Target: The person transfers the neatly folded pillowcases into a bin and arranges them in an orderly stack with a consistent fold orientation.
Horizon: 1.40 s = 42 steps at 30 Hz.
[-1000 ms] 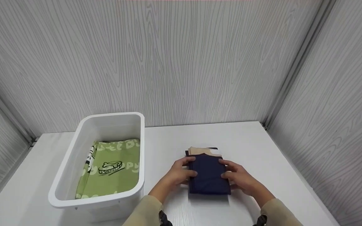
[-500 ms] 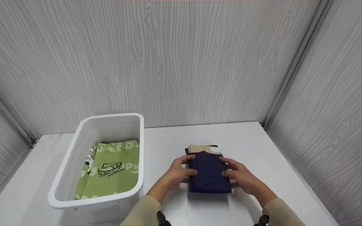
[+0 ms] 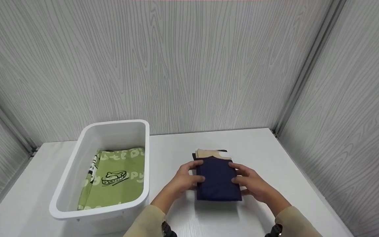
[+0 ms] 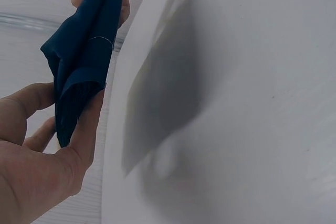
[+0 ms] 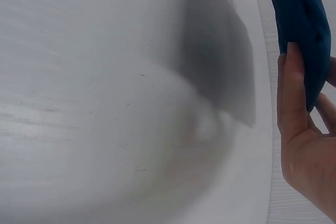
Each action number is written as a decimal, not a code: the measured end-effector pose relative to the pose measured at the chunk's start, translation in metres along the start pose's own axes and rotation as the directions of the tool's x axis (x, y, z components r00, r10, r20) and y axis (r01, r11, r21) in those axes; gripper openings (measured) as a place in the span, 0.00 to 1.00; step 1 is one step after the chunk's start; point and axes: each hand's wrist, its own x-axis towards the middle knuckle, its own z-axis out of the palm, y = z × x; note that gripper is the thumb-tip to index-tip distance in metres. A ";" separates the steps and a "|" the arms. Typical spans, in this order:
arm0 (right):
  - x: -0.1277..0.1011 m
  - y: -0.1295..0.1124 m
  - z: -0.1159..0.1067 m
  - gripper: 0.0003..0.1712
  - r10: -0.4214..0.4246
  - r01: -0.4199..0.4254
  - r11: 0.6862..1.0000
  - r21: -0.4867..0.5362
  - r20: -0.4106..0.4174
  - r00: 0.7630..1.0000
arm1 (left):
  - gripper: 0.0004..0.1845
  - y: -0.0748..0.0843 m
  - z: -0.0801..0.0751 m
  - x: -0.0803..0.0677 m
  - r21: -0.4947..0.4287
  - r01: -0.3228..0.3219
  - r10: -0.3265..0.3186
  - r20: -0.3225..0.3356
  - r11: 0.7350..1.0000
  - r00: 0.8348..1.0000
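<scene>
Both hands hold a folded navy garment [image 3: 217, 181] by its two long sides. Beige and white fabric shows along its far end; the exact kind of garment is hidden by the folds. The left hand [image 3: 184, 177] grips the left edge with thumb and fingertips on top and other fingers beneath. On the opposite edge, the right hand [image 3: 252, 182] does the same. In the left wrist view the folded cloth [image 4: 86, 45] appears in layers, raised off the table with its shadow apart below. The right wrist view catches the right hand [image 5: 310, 145] pinching the cloth's edge.
A white plastic bin [image 3: 147, 164] stands left of the hands, its rim higher than the tabletop. Folded green printed cloth [image 3: 117, 176] lies inside it. The white table [image 3: 173, 144] meets grey wood-grain panels [image 3: 192, 65] at the back and sides.
Held in both hands, the folded garment has risen slightly and shifted a little away from the person. The bin and the green cloth stay as they were.
</scene>
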 end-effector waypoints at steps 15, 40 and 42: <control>-0.012 -0.015 0.003 0.40 -0.031 0.031 0.999 -0.018 0.037 0.999 | 0.35 0.020 -0.002 -0.016 0.037 -0.030 0.030 0.001 0.999 1.000; -0.023 -0.045 0.002 0.40 -0.105 0.106 0.994 -0.012 0.061 0.993 | 0.35 0.055 0.001 -0.034 0.006 -0.060 0.061 -0.041 0.998 0.997; -0.024 -0.046 0.000 0.40 -0.105 0.106 0.994 -0.017 0.060 0.993 | 0.35 0.055 0.003 -0.034 -0.001 -0.062 0.062 -0.042 0.998 0.997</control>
